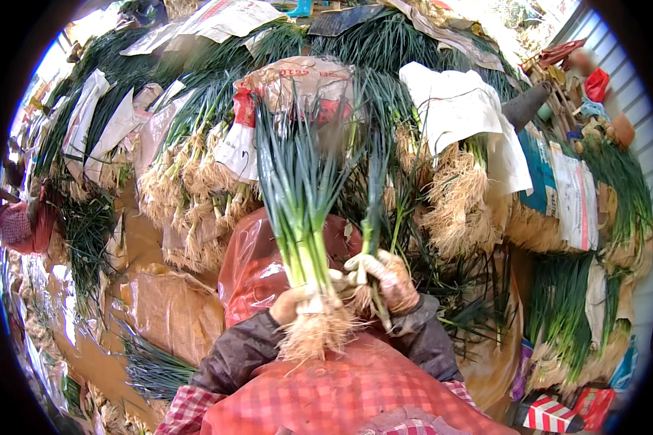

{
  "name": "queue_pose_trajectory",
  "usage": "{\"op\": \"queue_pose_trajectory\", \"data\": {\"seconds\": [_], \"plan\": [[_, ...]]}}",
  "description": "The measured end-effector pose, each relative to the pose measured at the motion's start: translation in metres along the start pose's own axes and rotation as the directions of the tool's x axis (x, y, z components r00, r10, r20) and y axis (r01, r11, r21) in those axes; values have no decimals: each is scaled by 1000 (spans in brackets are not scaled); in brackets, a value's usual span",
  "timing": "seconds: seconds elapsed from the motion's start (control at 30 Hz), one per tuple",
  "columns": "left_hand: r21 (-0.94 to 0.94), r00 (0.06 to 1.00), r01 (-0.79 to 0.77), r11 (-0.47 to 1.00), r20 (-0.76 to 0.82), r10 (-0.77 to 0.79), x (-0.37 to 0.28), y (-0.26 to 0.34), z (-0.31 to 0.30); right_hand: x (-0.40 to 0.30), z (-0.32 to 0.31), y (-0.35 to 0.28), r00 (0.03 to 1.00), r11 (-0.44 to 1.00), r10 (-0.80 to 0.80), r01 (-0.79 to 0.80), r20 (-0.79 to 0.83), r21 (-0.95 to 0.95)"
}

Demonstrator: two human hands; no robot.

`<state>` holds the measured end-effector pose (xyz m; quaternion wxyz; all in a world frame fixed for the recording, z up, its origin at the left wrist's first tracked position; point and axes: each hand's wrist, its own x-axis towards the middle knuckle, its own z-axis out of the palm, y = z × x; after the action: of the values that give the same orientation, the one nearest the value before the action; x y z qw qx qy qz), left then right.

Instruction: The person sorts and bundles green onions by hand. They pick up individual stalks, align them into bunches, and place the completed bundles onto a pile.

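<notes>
My left hand is closed around the white lower stalks of a bunch of green onions, whose leaves point away from me and whose tan roots hang over my red apron. Beside it, my gloved right hand grips a smaller green onion stalk near its root end, close to the bunch. The glove looks pale and soiled. Where the two hands nearly meet, the roots and fingers partly hide each other.
Piles of green onions with roots towards me lie ahead, partly covered by white woven sacks. A brown sheet lies to the left, loose leaves at the right. A person in a red checked garment is at the far left.
</notes>
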<state>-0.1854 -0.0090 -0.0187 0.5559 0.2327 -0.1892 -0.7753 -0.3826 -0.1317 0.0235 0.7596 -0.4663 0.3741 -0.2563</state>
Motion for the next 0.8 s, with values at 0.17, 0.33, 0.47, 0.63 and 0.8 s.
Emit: {"op": "queue_pose_trajectory", "data": {"seconds": [0.17,0.33,0.47,0.63,0.8], "plan": [[-109,995,90,990,58,-84,2,3,15,-7,-26,22,813,913,-320,128,-487,-387],[-57,989,145,988,-33,-147,1,-5,3,17,2,-6,908,704,-289,-13,-302,-710],[-232,996,78,969,-13,-84,-3,-3,13,41,0,-1,1000,980,10,-11,-8,-199],[-329,997,76,941,41,-67,-6,4,12,38,29,-5,984,985,96,-116,148,131],[-232,996,94,968,15,-93,-11,-6,-6,29,4,16,986,838,-126,167,114,-519]]}}
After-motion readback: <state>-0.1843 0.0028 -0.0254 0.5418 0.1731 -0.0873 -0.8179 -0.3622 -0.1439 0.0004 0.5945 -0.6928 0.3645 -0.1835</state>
